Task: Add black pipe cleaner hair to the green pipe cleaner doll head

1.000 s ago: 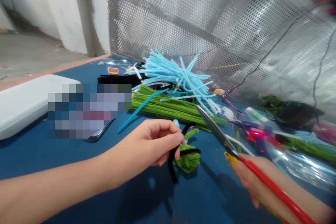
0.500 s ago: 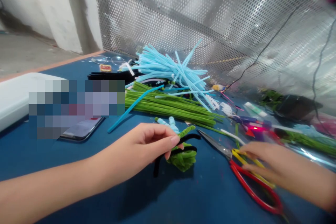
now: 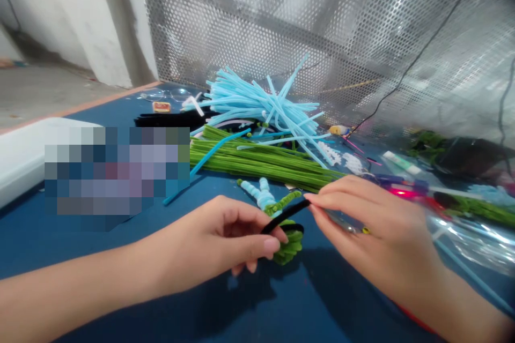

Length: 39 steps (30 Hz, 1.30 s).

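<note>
My left hand (image 3: 237, 236) is closed at the table's middle, pinching a small pipe-cleaner figure together with a black pipe cleaner (image 3: 288, 214). The figure has a bunched green part (image 3: 290, 251) below and coiled light-blue prongs (image 3: 263, 198) above; my fingers cover some of it. Thumb and fingertips of my right hand (image 3: 370, 220) grip the black strip's upper right end, holding it slanted between both hands. Another black length curves over the green bunch. Scissors (image 3: 341, 222) lie beneath my right hand, mostly hidden.
Behind my hands lie green pipe cleaners (image 3: 261, 162) and a light-blue heap (image 3: 261, 99), with black ones (image 3: 173, 119) to their left. A white case (image 3: 24, 155) stands at the left. Toward the right are a glue gun with a red light (image 3: 402, 193) and clear plastic (image 3: 470, 246).
My right hand has left the scissors' handles and moved left to pinch the black pipe cleaner's end. My left hand has stayed nearly in place, its thumb slightly lower.
</note>
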Each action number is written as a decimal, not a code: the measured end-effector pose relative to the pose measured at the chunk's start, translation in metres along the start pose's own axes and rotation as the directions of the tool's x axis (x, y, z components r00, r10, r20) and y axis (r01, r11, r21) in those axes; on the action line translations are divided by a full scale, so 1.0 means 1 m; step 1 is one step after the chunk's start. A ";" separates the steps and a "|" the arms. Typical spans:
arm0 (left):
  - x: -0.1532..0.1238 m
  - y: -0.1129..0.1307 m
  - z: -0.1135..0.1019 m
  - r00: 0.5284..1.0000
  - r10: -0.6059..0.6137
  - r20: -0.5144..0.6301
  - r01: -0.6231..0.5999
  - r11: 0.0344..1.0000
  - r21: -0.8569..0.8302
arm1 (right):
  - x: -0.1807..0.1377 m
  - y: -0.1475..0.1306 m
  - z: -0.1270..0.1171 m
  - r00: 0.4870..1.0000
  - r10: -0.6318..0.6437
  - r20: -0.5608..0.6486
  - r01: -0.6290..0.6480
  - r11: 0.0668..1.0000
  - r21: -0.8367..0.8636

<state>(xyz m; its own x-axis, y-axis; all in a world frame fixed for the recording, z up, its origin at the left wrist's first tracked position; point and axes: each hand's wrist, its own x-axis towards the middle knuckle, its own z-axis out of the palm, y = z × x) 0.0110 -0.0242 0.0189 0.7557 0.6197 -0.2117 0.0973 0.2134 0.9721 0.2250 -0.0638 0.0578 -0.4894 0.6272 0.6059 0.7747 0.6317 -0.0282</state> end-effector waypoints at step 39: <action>-0.009 0.000 0.006 0.897 -0.279 0.342 0.270 0.960 0.074 | -0.010 -0.021 0.000 0.465 0.070 0.882 -0.789 0.485 0.378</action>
<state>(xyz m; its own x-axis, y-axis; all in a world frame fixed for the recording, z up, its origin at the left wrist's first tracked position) 0.0083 -0.0346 0.0212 0.8724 0.2382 -0.4268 0.3459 0.3162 0.8834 0.2139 -0.0834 0.0523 -0.5271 0.7378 -0.4217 0.6106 -0.0163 -0.7917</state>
